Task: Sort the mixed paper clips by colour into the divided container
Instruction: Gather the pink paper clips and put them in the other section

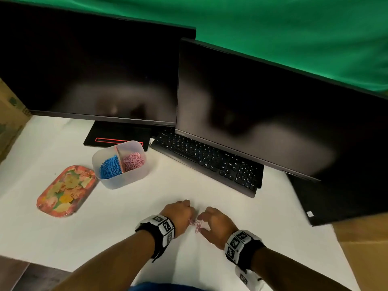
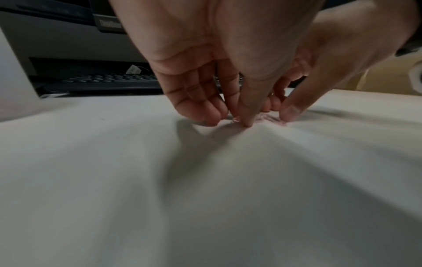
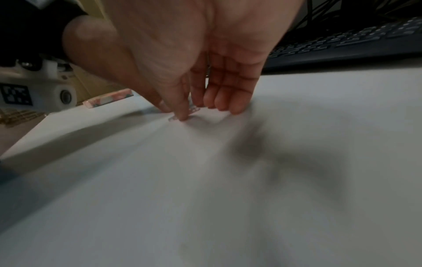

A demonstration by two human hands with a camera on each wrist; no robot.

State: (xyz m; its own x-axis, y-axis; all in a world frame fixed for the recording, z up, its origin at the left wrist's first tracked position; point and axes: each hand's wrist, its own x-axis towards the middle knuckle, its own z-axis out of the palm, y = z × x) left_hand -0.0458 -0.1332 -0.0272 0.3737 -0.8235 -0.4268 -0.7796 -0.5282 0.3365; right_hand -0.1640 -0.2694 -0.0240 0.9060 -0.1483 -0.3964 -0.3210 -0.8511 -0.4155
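Note:
A few pink paper clips (image 1: 197,226) lie on the white table between my two hands, near the front edge. My left hand (image 1: 190,219) has its fingers curled down; thumb and forefinger close on a pink clip (image 2: 235,120) at the table surface. My right hand (image 1: 202,222) pinches another pink clip (image 3: 193,109) between thumb and forefinger, with one more clip (image 3: 174,118) flat under the thumb tip. The translucent divided container (image 1: 134,179) stands at the back left, with blue clips (image 1: 110,166) in its left compartment and pink clips (image 1: 134,161) in its right.
A floral tray (image 1: 66,191) lies left of the container. A black keyboard (image 1: 210,162) and two dark monitors (image 1: 262,114) stand along the back. A cardboard box (image 1: 10,120) is at the far left. The table edge (image 1: 63,267) runs close to my body.

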